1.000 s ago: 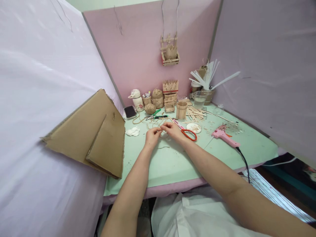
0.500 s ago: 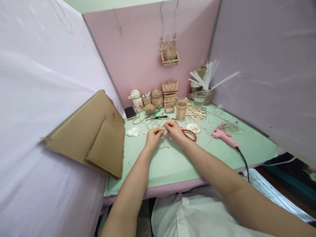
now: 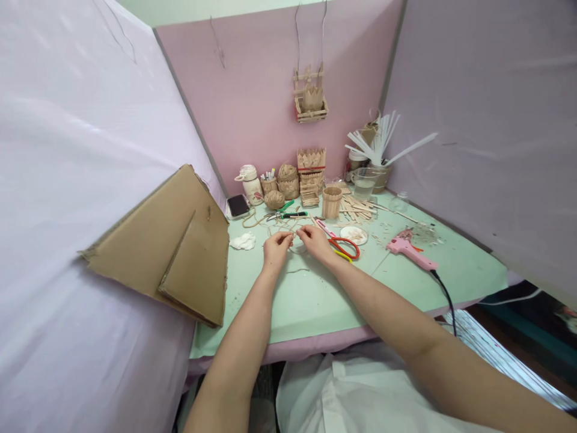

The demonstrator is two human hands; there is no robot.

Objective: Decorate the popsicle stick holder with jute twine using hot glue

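Observation:
My left hand (image 3: 277, 248) and my right hand (image 3: 314, 243) meet over the middle of the table, fingertips almost touching. Both are closed in a pinch on a thin strand of twine (image 3: 294, 236), much of it hidden by the fingers. Below them lies a short cut piece of twine (image 3: 298, 270). Beside my right wrist are scissors (image 3: 346, 247) with red and yellow handles, partly covered by the hand. Just beyond sits a pink-handled tool (image 3: 324, 227). Loose twine and green-handled pliers (image 3: 294, 214) lie past the fingertips.
A pink glue gun (image 3: 411, 251) rests at right, its cord over the edge. A white dish (image 3: 354, 235), a stick-built cup (image 3: 332, 202), craft sticks (image 3: 356, 208) and a twine ball (image 3: 274, 199) stand behind. Cardboard (image 3: 193, 252) leans at left near white cotton (image 3: 243, 241).
Both hands have shifted slightly left, still pinching. More of the scissors, including the yellow handle, now shows beside my right wrist.

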